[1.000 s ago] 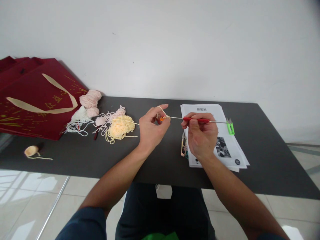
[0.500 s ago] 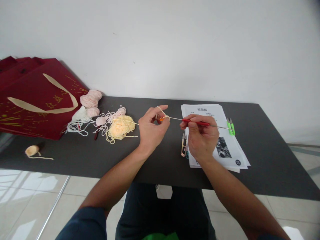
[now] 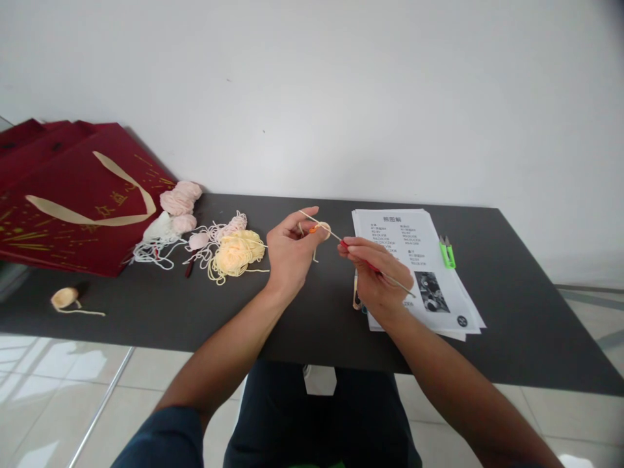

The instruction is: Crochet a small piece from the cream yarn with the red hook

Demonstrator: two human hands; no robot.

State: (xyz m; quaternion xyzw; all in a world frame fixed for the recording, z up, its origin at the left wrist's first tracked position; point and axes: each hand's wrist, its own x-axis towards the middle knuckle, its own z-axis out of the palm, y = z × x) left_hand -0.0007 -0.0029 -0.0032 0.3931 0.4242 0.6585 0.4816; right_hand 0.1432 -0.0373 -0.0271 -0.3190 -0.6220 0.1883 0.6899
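- The small pale yarn piece (image 3: 324, 226) sat above the table at the fingertips of the left hand (image 3: 291, 250), at about two o'clock from that palm; something orange (image 3: 312, 230) showed against it.
- The left hand was the nearer one, its thumb and fingers closed in a pinch on the piece, the index finger reaching out toward one o'clock.
- The right hand (image 3: 377, 273) gripped a slim hook (image 3: 344, 244) by its red handle, pen-fashion, a little apart from the left.
- From that grip the piece lay at about ten o'clock, and the hook's long axis ran from ten to four, its front end slanting toward the piece.
- A thin line continued to the left index finger; where hook ended and yarn began could not be told.
- At nine o'clock from the left hand lay the yellow yarn ball (image 3: 234, 252), with white yarn (image 3: 158, 227) and a red bag (image 3: 97, 195) beyond.
- Printed sheets (image 3: 390, 240) lay beneath the right hand, green snips (image 3: 446, 252) between two and three o'clock from it.
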